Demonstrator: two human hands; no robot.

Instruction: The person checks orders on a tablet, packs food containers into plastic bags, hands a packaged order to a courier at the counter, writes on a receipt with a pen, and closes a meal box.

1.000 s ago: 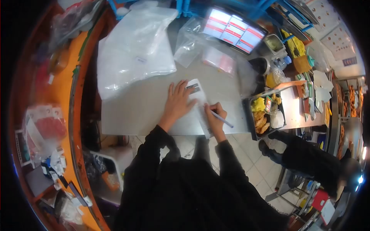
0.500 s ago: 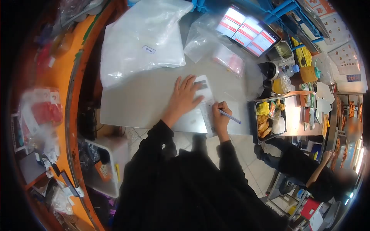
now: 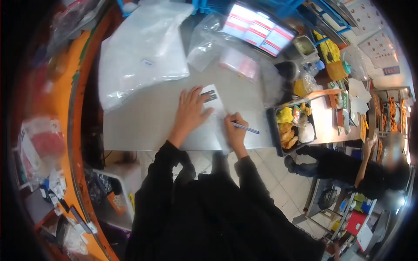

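My left hand (image 3: pixel 190 112) lies with spread fingers on the upper left part of a long white paper slip (image 3: pixel 213 101), holding nothing. The slip rests on the metal table (image 3: pixel 135 128) and has a dark printed block near its top. My right hand (image 3: pixel 236 130) is closed around a blue-and-white pen (image 3: pixel 246 127) at the slip's right side. The pen's rear end points to the right; its tip is hidden by my fingers.
Large clear plastic bags (image 3: pixel 143 56) cover the table's back left. A lit screen (image 3: pixel 257 29) stands behind a pinkish packet (image 3: pixel 239 64). At the right is a black tray (image 3: pixel 285 148) of food. Another person (image 3: pixel 344 167) in dark clothes is at the far right.
The camera view has shifted, so the table sits further left than half a second ago. My hands keep nearly the same places on the slip. The other person's arm has moved.
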